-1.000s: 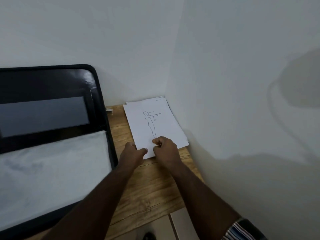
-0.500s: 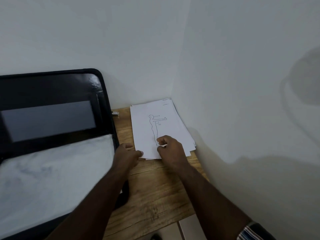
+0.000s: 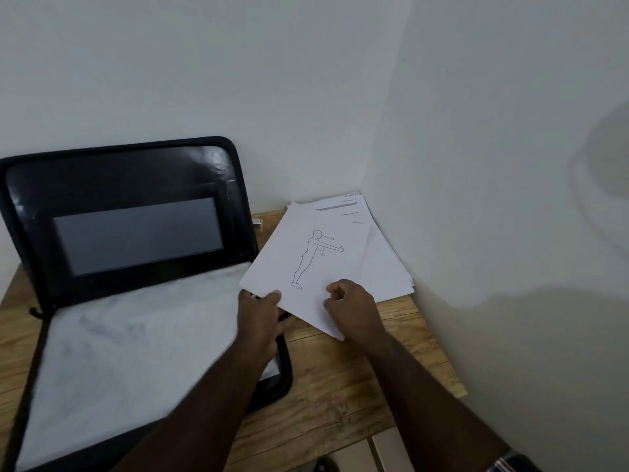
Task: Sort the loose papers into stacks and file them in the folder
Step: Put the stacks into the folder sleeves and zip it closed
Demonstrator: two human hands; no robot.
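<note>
A: What's changed vs a sec ago?

B: Top sheet point(image 3: 306, 264), the one w/ the standing-figure drawing, was lying square on the paper stack point(image 3: 381, 267) in the corner. Now it's swung anticlockwise and its left corner hangs over the folder's point(image 3: 136, 335) right edge. Rest of the stack is fanned out where it was, against the wall.

A: Grip on it?

B: Left hand point(image 3: 258, 318) pinches the sheet's near-left edge, thumb on top, fingers underneath. Right hand point(image 3: 354, 304) sits on the sheet's lower part w/ fingers curled; looks like a thumb-and-finger pinch on the paper, but the contact's partly hidden, so not 100% sure.

A: Is the sheet lifted or sliding?

B: Near corner seems raised off the bench point(image 3: 340, 386), far end seems to rest on the stack. Can't say more.

A: Folder?

B: Open, lid propped against the back wall, a pale plastic sleeve point(image 3: 136, 328) lying flat in the lower half. Left forearm crosses its right edge.

A: So for the task?

B: My read: one sheet's been separated and is headed for the folder, so filing's begun, early stage. Most papers are unsorted in the corner. Next bit prob needs the sheet squared to the sleeve before it goes in; thin paper held at one end could buckle or catch the zip edge.
</note>
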